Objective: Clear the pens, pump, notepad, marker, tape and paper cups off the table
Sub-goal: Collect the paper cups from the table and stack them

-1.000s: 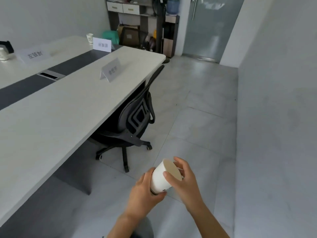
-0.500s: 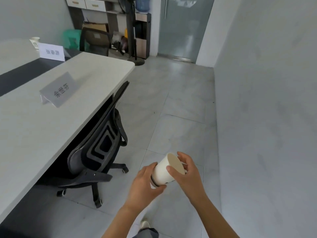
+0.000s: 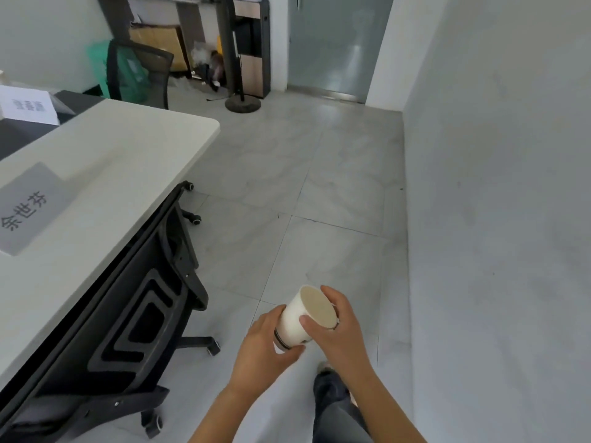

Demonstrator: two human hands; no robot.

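Observation:
A white paper cup (image 3: 295, 321), tilted with its open mouth facing up and away, is held over the floor low in the view. My left hand (image 3: 260, 353) wraps its base, where a dark band hints at stacked cups. My right hand (image 3: 339, 330) grips its rim, thumb across the side. The white table (image 3: 128, 161) lies to the left, away from the cup.
Two name cards (image 3: 27, 209) (image 3: 28, 105) stand on the table. A black office chair (image 3: 134, 314) is tucked under its edge; another chair (image 3: 137, 71) sits at the far end. A fan stand base (image 3: 242, 103), shelves and a glass door (image 3: 335, 43) lie ahead. A wall runs along the right.
The view has advanced along the table toward the door; the table's end and the chair are nearer. Both hands keep the same hold on the cup.

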